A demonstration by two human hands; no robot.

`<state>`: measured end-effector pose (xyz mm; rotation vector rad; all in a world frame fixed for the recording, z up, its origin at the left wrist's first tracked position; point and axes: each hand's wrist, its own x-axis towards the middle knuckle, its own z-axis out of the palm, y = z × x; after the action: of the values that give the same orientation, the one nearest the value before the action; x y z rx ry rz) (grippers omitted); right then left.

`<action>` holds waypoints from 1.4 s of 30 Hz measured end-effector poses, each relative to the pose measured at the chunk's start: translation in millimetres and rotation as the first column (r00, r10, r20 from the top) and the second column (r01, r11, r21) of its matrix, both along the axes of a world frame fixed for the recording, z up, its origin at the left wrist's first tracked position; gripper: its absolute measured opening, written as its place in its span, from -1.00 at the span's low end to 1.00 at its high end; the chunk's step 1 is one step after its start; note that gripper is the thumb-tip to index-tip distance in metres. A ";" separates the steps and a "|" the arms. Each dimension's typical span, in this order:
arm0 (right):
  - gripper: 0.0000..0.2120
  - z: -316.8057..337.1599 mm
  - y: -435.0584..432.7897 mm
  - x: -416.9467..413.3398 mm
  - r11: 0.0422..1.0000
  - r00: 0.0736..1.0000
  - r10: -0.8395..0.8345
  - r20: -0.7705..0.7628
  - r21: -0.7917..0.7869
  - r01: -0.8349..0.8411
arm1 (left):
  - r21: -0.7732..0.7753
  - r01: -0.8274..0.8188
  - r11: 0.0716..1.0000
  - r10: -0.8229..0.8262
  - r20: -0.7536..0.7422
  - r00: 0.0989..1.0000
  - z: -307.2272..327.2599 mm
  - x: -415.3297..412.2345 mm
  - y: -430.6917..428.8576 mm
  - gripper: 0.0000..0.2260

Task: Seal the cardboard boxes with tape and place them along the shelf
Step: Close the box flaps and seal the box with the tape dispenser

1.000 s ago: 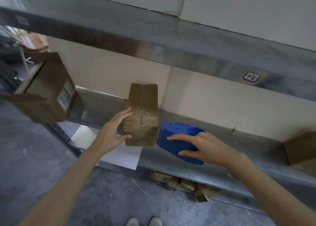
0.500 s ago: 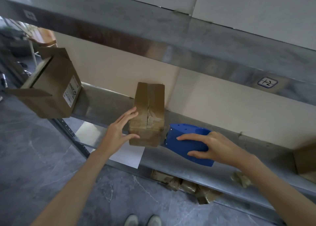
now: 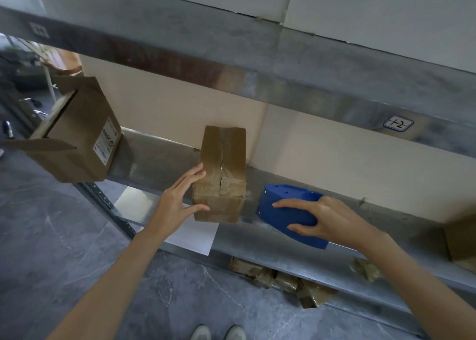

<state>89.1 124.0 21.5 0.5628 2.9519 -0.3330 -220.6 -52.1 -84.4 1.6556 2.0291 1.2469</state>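
Bare forearms [image 3: 123,270], bare left hand [image 3: 177,200] and right hand [image 3: 327,218], pale grey shoes [image 3: 219,333].

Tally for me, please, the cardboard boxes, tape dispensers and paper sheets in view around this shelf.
cardboard boxes: 3 (taped box, open box, box cut off at the right edge)
blue tape dispenser: 1
white paper sheet: 1
total: 5

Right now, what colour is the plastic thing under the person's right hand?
Solid blue: the tape dispenser, gripped by the right hand, shows clearly in the head view.
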 end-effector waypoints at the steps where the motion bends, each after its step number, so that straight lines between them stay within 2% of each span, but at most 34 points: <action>1: -0.53 -3.1 0.5 -1.8 1.000 1.000 -0.005 -0.005 0.013 0.005 | 0.002 -0.001 1.000 0.001 0.001 1.000 -0.1 -0.1 0.0 -0.28; 8: -0.52 -15.3 -11.0 -25.9 0.983 0.997 -0.067 -0.036 0.168 0.072 | 0.028 -0.002 1.000 0.000 0.053 0.999 -1.3 1.6 0.8 -0.29; 18: -0.52 -33.2 -39.2 -51.6 0.916 0.989 -0.145 -0.005 0.378 0.136 | 0.048 -0.017 0.999 0.011 0.130 0.991 -1.2 4.9 0.1 -0.31; 21: -0.51 -38.7 -33.0 -62.6 0.904 0.983 -0.182 -0.006 0.393 0.170 | 0.059 -0.018 0.998 0.010 0.124 0.992 -1.7 5.6 0.2 -0.31; 24: -0.51 -46.0 -20.1 -71.0 0.915 0.968 -0.248 -0.025 0.323 0.243 | 0.070 -0.024 0.997 0.015 0.124 0.992 -1.3 5.5 0.5 -0.31; 29: -0.50 -69.9 12.3 -72.9 0.899 0.895 -0.437 -0.091 -0.059 0.433 | 0.059 -0.046 0.997 0.037 0.150 0.988 -0.9 9.2 1.7 -0.31; 32: -0.41 -84.8 27.4 -72.5 0.850 0.865 -0.500 -0.042 -0.212 0.482 | 0.052 -0.047 0.998 0.038 0.158 0.987 0.0 10.2 2.0 -0.30; 39: -0.45 -110.0 44.2 -79.3 0.783 0.813 -0.581 -0.043 -0.304 0.543 | 0.041 -0.053 0.998 0.045 0.163 0.986 3.2 11.0 0.4 -0.29; 42: -0.48 -119.7 46.9 -78.3 0.787 0.816 -0.578 -0.027 -0.283 0.548 | 0.032 -0.053 0.998 0.047 0.167 0.985 5.0 12.0 0.2 -0.29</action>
<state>10.8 170.9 -98.2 1.4265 2.6919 -0.8231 -208.7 -52.0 -79.4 1.4700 1.9693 1.3971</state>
